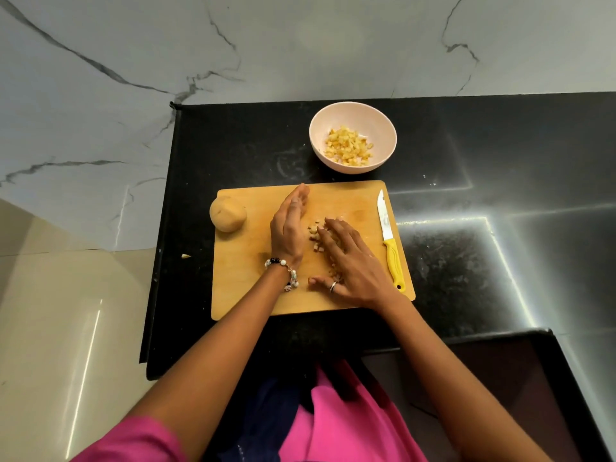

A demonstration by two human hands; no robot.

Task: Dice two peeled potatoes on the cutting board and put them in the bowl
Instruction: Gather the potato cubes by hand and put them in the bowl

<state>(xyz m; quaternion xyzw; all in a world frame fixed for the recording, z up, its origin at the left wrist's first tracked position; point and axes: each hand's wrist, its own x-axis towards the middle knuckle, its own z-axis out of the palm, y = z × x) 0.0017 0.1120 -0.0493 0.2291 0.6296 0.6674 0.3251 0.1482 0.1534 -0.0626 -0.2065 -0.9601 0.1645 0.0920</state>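
Wooden cutting board on black counter. Left hand on edge, fingers straight and together, standing on board just left of small pile of potato cubes. Right hand flat, fingers straight and spread, lying over the cubes; gripping nothing. Whole peeled potato at board's left edge, well apart from hands. Yellow-handled knife lying along board's right side, untouched. Pink bowl beyond board, holding diced potato.
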